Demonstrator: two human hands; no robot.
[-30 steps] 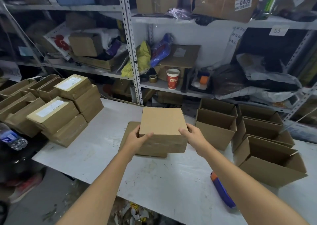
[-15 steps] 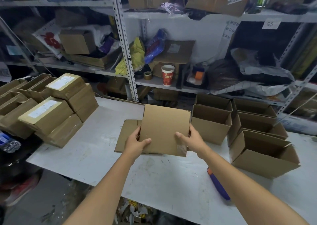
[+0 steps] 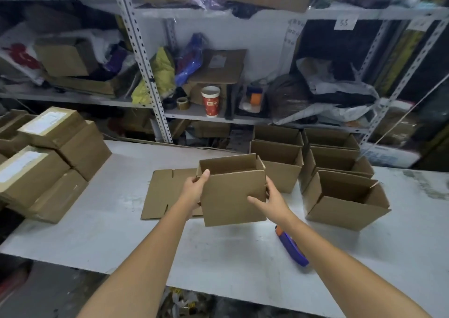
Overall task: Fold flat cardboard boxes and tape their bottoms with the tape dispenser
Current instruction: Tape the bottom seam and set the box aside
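Note:
I hold a brown cardboard box (image 3: 233, 196) upright above the white table (image 3: 102, 225), its open top facing up. My left hand (image 3: 195, 190) grips its left edge with the thumb at the upper corner. My right hand (image 3: 272, 202) grips its right side, thumb across the front face. A flat unfolded carton (image 3: 167, 194) lies on the table behind and to the left of the box. The tape dispenser (image 3: 290, 248), blue with an orange tip, lies on the table below my right forearm.
Several open folded boxes (image 3: 340, 196) stand at the right of the table. Sealed boxes with labels (image 3: 46, 162) are stacked at the left. Metal shelving (image 3: 145, 75) behind holds cartons, bags, a red paper cup (image 3: 210, 101) and tape rolls.
The box was held with a closed face up; both hands have turned it over so the open top faces up, and it now sits lower and more upright.

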